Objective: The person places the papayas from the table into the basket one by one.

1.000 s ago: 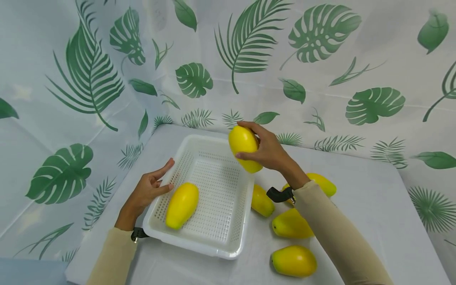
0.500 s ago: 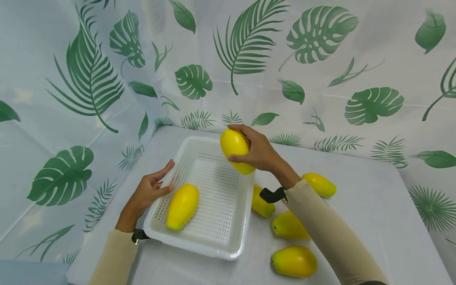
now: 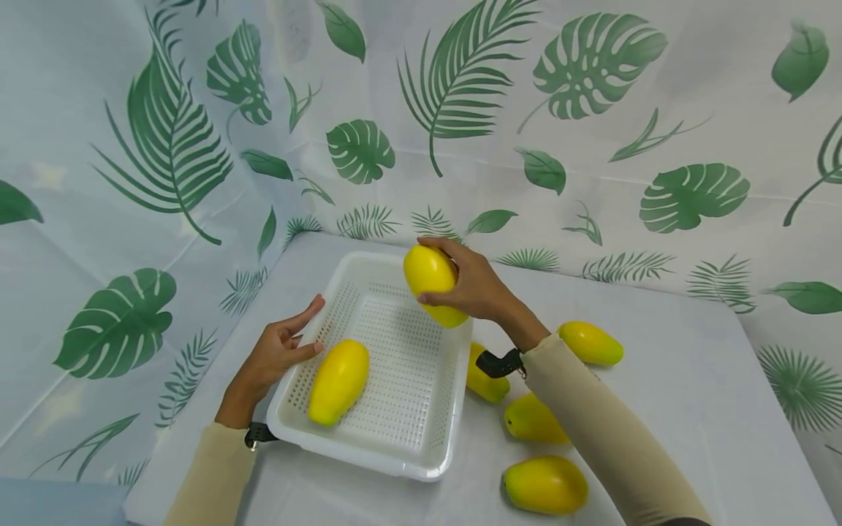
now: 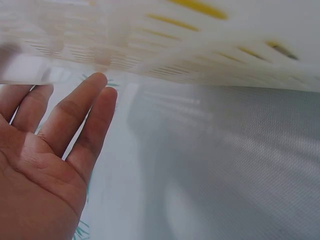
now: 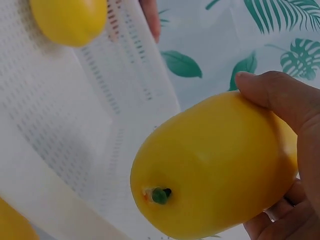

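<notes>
My right hand point(image 3: 475, 285) grips a yellow papaya point(image 3: 430, 277), held over the far right corner of a white plastic basket point(image 3: 368, 460). In the right wrist view the green stem end of this papaya point(image 5: 215, 165) faces the camera, with the thumb along one side and fingers curled beneath. My left hand point(image 3: 272, 351) is at the basket's left side, thumb and index finger spread at the rim. Seen from the left wrist, that hand point(image 4: 55, 135) has extended fingers close by the slotted wall. Another papaya point(image 3: 338, 381) lies inside the basket, toward its left.
Right of the basket, several more papayas lie on the white-covered table point(image 3: 684, 409): one against the basket wall point(image 3: 487, 376), one at the front point(image 3: 546, 484), one farther back point(image 3: 590, 343). Behind the table hangs a leaf-patterned curtain point(image 3: 592, 146).
My right hand has carried the papaya left and slightly down, farther over the basket. My left hand and the basket have stayed in place.
</notes>
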`<state>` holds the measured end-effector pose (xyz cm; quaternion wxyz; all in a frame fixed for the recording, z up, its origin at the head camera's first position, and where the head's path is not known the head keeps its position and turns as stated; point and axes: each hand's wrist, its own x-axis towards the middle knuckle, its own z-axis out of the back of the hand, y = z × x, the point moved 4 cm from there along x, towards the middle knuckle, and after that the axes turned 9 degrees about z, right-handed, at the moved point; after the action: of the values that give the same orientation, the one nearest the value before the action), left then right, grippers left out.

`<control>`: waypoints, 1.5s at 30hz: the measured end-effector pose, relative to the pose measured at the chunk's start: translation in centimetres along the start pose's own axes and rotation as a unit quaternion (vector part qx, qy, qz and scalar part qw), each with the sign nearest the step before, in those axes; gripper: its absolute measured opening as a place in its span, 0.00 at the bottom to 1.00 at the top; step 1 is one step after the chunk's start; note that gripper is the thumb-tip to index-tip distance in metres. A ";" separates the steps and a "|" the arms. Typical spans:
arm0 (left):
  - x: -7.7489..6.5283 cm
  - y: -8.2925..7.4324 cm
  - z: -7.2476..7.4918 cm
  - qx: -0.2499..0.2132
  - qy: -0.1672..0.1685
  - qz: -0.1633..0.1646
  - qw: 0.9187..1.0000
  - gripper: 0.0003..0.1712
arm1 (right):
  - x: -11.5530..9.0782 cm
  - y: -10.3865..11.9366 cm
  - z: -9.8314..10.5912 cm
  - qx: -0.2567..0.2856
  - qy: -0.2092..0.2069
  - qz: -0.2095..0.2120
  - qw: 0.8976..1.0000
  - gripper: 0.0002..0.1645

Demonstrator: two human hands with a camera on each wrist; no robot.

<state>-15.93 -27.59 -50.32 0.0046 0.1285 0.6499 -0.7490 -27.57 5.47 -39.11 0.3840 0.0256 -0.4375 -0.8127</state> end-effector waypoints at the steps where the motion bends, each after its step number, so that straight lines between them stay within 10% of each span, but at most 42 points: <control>1: 0.0 0.0 0.0 -0.001 0.001 0.000 1.000 0.48 | 0.0 -0.1 0.0 -0.002 0.000 0.000 1.000 0.56; 45: 0.2 0.0 0.0 -0.008 0.004 0.005 1.000 0.47 | -5.5 -1.8 2.2 0.060 -0.088 -0.017 0.994 0.48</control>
<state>-16.10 -27.57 -50.40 0.0062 0.1347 0.6552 -0.7433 -25.57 11.10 -40.71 0.3282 -0.0154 -0.5173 -0.7902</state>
